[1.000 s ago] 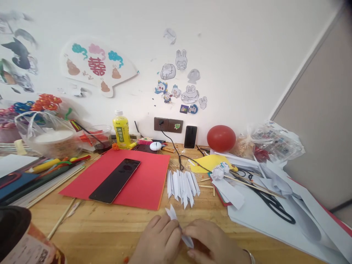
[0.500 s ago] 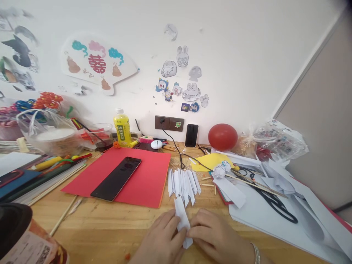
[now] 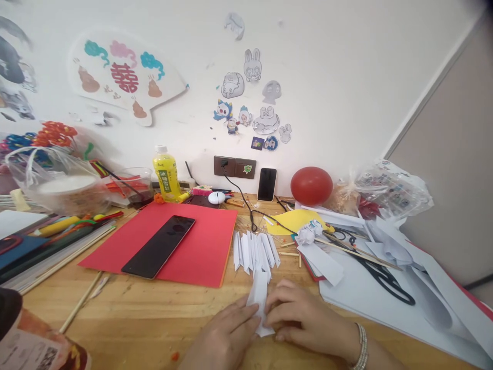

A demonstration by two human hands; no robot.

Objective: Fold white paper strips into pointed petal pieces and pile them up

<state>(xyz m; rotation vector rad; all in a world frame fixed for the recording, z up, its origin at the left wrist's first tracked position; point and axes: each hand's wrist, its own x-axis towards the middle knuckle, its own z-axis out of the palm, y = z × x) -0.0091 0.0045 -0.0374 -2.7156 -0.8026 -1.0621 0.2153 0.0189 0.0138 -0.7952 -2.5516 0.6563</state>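
A narrow folded strip of white paper [image 3: 259, 295] lies between my two hands on the wooden table. My left hand [image 3: 231, 326] presses on its left side with the fingers held together on the paper. My right hand [image 3: 295, 313] has its fingers curled at the strip's right edge, pinching it. A silver bracelet [image 3: 361, 347] is on the right wrist. Just beyond the strip's far end sits a row of several folded white paper pieces [image 3: 254, 252].
Red paper [image 3: 215, 241] with a black tablet-like slab [image 3: 159, 246] lies to the left. Scissors [image 3: 385, 277] and white sheets [image 3: 354, 293] spread on the right. Behind stand a yellow bottle [image 3: 167, 174], a phone [image 3: 267, 184] and a red balloon [image 3: 311, 188]. A cup [image 3: 38, 334] is near left.
The strip has turned a little and looks wider between my hands. My right hand has shifted slightly up along it with fingers more bent. The view has shifted slightly.
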